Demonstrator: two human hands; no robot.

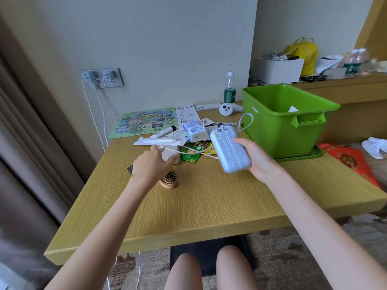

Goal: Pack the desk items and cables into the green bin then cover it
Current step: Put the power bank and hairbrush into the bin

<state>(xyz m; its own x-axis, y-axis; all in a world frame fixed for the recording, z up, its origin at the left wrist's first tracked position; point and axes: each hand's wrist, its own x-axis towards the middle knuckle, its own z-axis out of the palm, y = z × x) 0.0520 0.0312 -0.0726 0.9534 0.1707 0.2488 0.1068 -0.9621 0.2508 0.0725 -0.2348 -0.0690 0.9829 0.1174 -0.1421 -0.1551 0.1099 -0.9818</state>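
The wooden desk (pixel 209 206) filled most of the view, and the green bin (pixel 289 122) stood on its far right corner, open at the top. The bin sat on a flat green piece (pixel 301 156), probably its lid, kept under it so that it would be ready for covering later. Inside the bin only a white paper corner (pixel 293 109) was visible. A folded map (pixel 146 122) lay flat near the wall, and in front of it the small items made one heap: white tubes (pixel 159 141), a small printed box (pixel 193 128), green tea packets (pixel 189 154) and a white cable (pixel 201 152) running between them. A small wooden hairbrush (pixel 169 181) lay alone, nearer to the person.

The right hand (pixel 255 158) was closed around a pale blue power bank (pixel 229 148), lifted above the desk just beside the bin; its cord loop (pixel 246 121) hung toward the bin wall. I judge it was held there because it was going into the bin next. The left hand (pixel 150 164) was spread, fingers open, over a pale object in the heap, touching or almost touching it; it did not yet grip anything, as far as I could tell
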